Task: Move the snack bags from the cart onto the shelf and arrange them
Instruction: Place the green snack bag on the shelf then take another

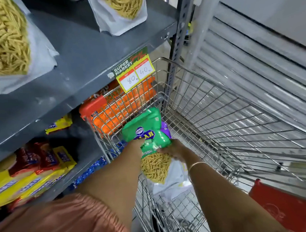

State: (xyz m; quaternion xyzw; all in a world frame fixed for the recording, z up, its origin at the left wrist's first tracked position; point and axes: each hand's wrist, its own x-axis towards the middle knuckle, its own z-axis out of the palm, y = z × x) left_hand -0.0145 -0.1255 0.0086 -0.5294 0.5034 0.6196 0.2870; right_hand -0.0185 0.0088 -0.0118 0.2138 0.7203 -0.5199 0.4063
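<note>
We are reaching both arms down into the silver wire shopping cart (220, 111), and both hands are meeting on one green snack bag with a purple logo (146, 129). Our left hand (132, 146) is closing on the bag's lower left side, its fingers mostly hidden behind the packet, so we cannot tell how tightly they are curling. Our right hand (174, 150) is gripping the bag's lower right edge, fingers wrapped under it, with a thin gold bangle (197, 165) sitting on the wrist. The green bag is being held tilted, above the cart's inside, near its front left corner.

Just behind the green bag a purple packet (165, 127) is showing at its right edge. Directly under our hands a white pouch with a clear window of yellow stick snacks (156, 168) is lying in the cart. Beyond the hands, seen through the cart's wire wall, an orange biscuit pack (115, 109) is lying on a lower shelf level.

Up and to the left of the hands, the dark grey metal shelf (72, 67) is carrying two more white pouches of yellow sticks (7, 44), and a green and yellow price tag (132, 70) is hanging from its front edge. Lower left, yellow and red packets (34, 169) are crowding the shelf below. Our left arm is wearing a peach sleeve (56, 222). At the lower right, a red flap (285, 206) is sitting beside the cart.
</note>
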